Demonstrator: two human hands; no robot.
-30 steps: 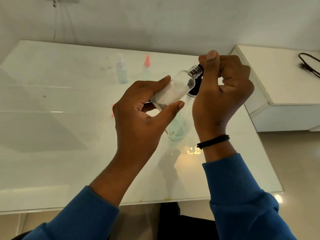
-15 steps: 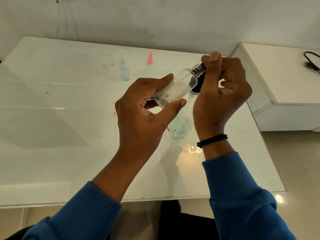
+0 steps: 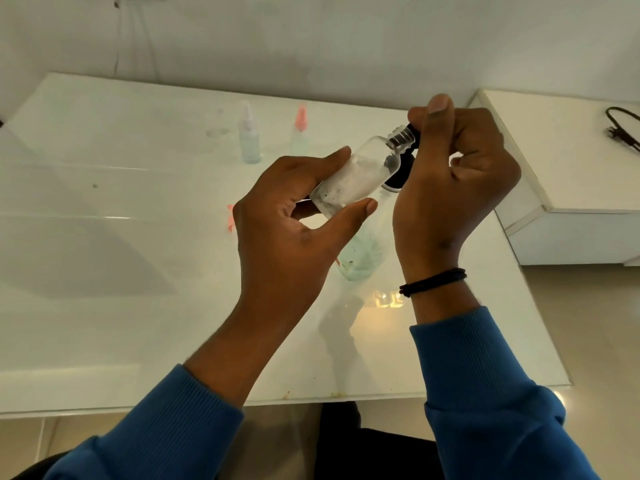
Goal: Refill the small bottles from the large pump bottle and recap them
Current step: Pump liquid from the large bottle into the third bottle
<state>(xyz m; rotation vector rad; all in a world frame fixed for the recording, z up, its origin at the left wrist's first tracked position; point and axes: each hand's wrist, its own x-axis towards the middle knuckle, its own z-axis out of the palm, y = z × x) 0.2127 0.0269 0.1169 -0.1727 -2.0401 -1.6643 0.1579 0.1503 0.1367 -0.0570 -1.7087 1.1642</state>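
Note:
My left hand (image 3: 294, 237) grips a small clear bottle (image 3: 356, 174) by its base, tilted with its threaded neck up and to the right. White foam coats its inside. My right hand (image 3: 450, 181) is curled at the neck and pinches a black cap (image 3: 412, 128), mostly hidden behind the thumb. Below the hands the large clear bottle (image 3: 363, 254) with greenish liquid stands on the white table (image 3: 104, 271); its black pump top (image 3: 398, 174) shows behind the small bottle.
Two small spray bottles stand at the back of the table: one pale with a white top (image 3: 249, 140), one with a pink top (image 3: 300, 129). A pink cap (image 3: 230, 216) lies left of my left hand. A white cabinet (image 3: 568, 174) with a black cable (image 3: 623, 129) is at the right.
Both hands and the small bottle have stayed almost in place. My right fingers have shifted slightly at the neck.

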